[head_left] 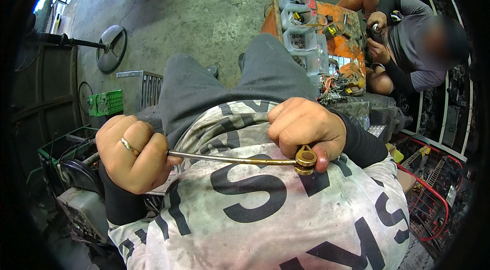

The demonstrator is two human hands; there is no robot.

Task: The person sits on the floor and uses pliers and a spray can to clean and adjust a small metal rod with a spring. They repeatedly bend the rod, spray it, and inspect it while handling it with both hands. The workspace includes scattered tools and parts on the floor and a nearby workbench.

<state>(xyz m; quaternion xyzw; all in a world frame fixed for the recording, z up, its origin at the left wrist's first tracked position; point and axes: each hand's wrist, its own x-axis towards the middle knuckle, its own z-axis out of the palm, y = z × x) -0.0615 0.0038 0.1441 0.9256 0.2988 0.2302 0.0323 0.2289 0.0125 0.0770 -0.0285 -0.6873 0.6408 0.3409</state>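
A slim metal rod [240,159] with a brass-coloured ball-joint-like end piece [305,160] lies level across the front of my shirt. My left hand [133,152], with a ring on one finger, is wrapped in a fist round the rod's left end, which it hides. At the other end, my right hand [306,126] grips the brass-coloured piece, the thumb pressed against its side and the fingers curled over the top. Part of that piece is covered by the fingers.
Ahead to the right stands an orange worktable [341,45], edged by clear plastic bins [300,39] of small parts. A person [408,45] sits beyond it, handling a small item. A green crate [106,103] is at left, a red wire rack [426,193] at lower right.
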